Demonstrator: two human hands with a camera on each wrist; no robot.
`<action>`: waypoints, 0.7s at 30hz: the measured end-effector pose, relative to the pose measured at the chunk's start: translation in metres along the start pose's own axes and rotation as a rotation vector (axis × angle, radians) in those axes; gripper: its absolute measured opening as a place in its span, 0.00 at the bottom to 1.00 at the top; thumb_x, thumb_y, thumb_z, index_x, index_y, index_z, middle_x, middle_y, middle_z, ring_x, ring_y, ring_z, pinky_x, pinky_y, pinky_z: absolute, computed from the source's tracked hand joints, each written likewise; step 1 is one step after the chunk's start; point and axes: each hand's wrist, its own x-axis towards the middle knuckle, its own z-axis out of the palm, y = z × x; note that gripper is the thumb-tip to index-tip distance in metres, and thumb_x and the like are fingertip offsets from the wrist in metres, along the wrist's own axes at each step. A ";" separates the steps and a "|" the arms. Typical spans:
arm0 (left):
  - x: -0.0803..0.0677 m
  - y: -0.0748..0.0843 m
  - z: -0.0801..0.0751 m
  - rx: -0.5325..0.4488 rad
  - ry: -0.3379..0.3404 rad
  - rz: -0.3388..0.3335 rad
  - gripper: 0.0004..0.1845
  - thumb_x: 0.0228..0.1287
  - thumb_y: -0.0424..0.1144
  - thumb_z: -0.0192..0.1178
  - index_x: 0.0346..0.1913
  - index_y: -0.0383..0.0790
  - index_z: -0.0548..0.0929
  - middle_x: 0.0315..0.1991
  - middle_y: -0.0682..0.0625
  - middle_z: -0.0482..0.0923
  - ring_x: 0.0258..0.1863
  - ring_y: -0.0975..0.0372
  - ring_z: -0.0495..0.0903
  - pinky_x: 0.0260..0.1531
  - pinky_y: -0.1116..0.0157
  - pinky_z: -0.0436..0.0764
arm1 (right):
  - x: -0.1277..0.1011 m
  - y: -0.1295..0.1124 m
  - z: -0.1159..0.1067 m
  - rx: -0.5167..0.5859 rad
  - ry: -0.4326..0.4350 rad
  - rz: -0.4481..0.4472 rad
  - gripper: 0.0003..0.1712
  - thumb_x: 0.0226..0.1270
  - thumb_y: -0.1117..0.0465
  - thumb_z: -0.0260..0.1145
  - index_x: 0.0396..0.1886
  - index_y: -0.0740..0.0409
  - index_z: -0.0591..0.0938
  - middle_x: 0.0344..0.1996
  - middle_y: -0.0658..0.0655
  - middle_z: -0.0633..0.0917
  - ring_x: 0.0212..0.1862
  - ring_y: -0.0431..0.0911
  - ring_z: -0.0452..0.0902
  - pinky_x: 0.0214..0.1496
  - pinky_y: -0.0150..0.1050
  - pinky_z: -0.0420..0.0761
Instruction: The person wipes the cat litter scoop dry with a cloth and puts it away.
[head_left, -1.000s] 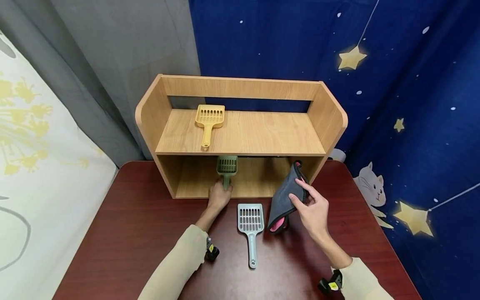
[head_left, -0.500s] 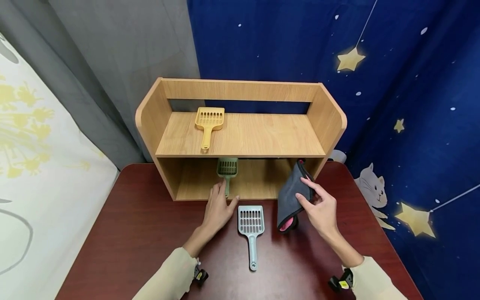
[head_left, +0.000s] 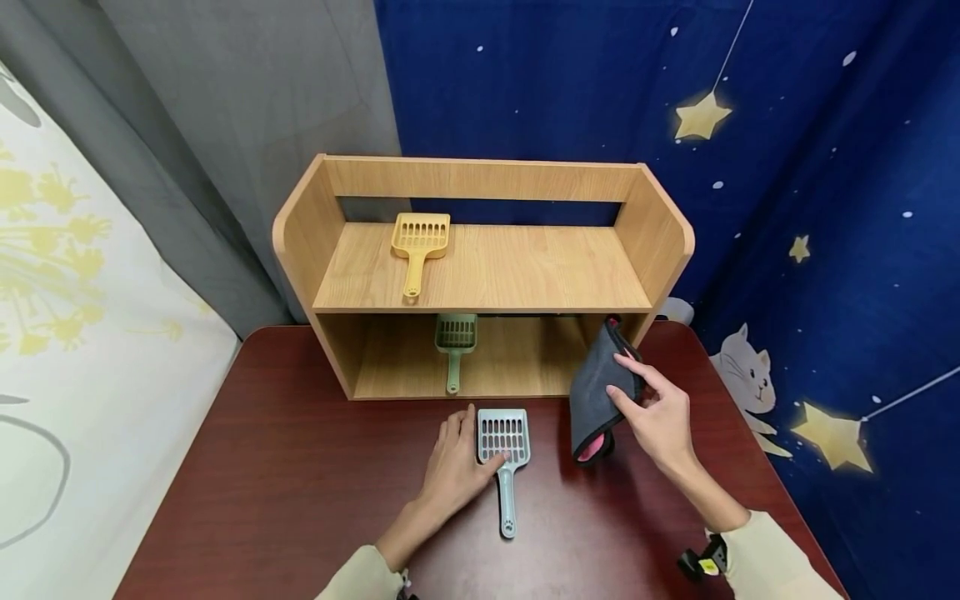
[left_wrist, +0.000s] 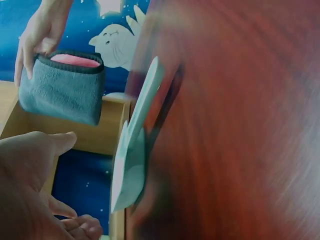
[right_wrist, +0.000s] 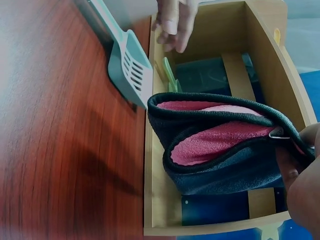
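A dark red table (head_left: pixel 262 467) fronts star-printed blue fabric. On it, the wooden shelf (head_left: pixel 480 275) partly hides a green litter scoop (head_left: pixel 454 337). The right hand (head_left: pixel 660 417) pinches a folded grey-pink cloth (head_left: pixel 594 392). The left hand (head_left: pixel 457 467), fingers spread, touches the blue-grey litter scoop (head_left: pixel 504 454) lying on the table.

1. No readable text, label, brand or number is showing in any of the three views.
2. The blue backdrop (head_left: pixel 825 208) is carrying only pictures (yellow stars, white dots and a white cat), no letters.
3. The pale scoop (head_left: pixel 504 454) is showing a small paw-print mark at the end of its handle, a sign rather than writing.
4. The yellow tag (head_left: pixel 705 567) at the right wrist is appearing too small to read.
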 end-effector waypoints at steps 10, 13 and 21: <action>-0.021 0.005 0.022 0.067 -0.030 -0.070 0.64 0.48 0.62 0.82 0.77 0.21 0.63 0.65 0.29 0.73 0.63 0.40 0.74 0.59 0.44 0.78 | -0.001 0.006 -0.004 -0.033 0.003 0.002 0.29 0.58 0.80 0.77 0.61 0.64 0.87 0.64 0.65 0.84 0.41 0.32 0.87 0.41 0.25 0.84; -0.022 0.009 0.026 0.085 -0.040 -0.074 0.65 0.48 0.63 0.82 0.76 0.20 0.63 0.64 0.29 0.73 0.62 0.41 0.74 0.58 0.44 0.78 | -0.002 0.006 -0.004 -0.042 0.005 -0.012 0.29 0.58 0.79 0.77 0.60 0.62 0.88 0.63 0.64 0.85 0.39 0.31 0.87 0.39 0.24 0.84; -0.019 0.013 0.034 0.178 -0.062 -0.075 0.67 0.43 0.64 0.84 0.76 0.22 0.65 0.64 0.31 0.75 0.62 0.42 0.75 0.57 0.46 0.78 | -0.003 0.002 -0.002 -0.032 0.005 -0.019 0.29 0.57 0.78 0.78 0.60 0.61 0.88 0.63 0.63 0.85 0.39 0.31 0.87 0.40 0.24 0.84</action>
